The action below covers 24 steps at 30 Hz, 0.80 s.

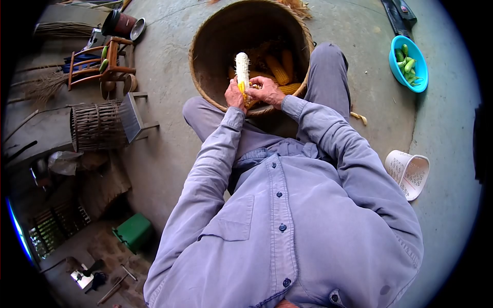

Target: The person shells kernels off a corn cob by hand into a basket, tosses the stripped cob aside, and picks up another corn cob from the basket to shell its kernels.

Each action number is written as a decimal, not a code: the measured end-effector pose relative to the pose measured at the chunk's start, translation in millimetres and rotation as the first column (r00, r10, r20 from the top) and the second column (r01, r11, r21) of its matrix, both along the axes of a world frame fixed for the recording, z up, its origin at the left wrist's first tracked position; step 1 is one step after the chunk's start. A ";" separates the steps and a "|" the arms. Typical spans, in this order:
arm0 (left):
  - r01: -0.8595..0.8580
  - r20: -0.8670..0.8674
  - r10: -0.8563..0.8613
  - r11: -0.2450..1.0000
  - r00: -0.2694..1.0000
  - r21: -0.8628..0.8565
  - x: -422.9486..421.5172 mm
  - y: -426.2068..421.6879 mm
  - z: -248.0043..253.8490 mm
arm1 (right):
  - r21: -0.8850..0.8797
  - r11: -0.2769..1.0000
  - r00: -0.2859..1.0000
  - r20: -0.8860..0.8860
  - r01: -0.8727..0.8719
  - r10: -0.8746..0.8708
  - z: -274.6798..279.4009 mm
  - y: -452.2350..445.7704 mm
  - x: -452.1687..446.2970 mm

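Note:
My left hand (234,95) is closed around a corn cob (242,68) that stands up over the near rim of a big woven basket (196,56). The upper part of this cob is bare and whitish, while yellow kernels still cover its lower part. My right hand (267,92) presses its curled fingers and thumb against the kernels on the cob's lower right side. Below, in the basket, lie several whole yellow corn ears (277,69) and some loose bits. Part of the cob's bottom end is hidden by my fingers.
The basket stands between my knees. On the right are a blue bowl (423,72) of green vegetables and a tipped white basket (415,177). Leftward are a wooden chair (84,74), a woven basket (97,126), a small stool (132,118) and a green bin (132,232).

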<state>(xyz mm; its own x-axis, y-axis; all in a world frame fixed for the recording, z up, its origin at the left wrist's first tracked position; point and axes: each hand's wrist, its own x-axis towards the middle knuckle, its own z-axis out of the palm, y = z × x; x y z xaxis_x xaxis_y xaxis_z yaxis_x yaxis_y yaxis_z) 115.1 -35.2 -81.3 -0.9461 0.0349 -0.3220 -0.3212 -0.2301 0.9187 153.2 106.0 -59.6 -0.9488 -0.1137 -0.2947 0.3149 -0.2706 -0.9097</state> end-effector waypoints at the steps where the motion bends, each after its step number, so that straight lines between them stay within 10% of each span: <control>1: 0.009 0.003 -0.009 1.000 1.000 0.002 1.3 1.0 3.8 | 0.007 1.000 1.000 0.000 -0.007 0.007 1.2 0.6 0.3; 9: 0.030 0.034 -0.031 0.999 0.999 0.045 0.9 0.6 10.0 | -0.104 0.995 0.997 0.079 -0.001 0.009 -5.3 1.2 -1.8; 15: 0.041 0.050 -0.046 0.994 0.998 0.098 0.0 -3.1 3.4 | 0.255 0.967 0.993 -0.103 -0.025 0.053 -5.5 -0.3 -0.4; 24: 0.038 0.097 -0.049 0.993 0.994 0.116 -0.4 -5.5 11.5 | 0.048 0.999 0.996 -0.083 -0.023 0.027 -10.4 -0.4 0.3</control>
<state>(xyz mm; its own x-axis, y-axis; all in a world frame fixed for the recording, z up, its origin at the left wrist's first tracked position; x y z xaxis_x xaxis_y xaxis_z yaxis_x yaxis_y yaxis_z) 114.6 -40.7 -69.8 -0.9063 0.1171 -0.4062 -0.4218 -0.3149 0.8502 153.6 105.6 -70.0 -0.9673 -0.1254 -0.2204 0.2437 -0.2198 -0.9446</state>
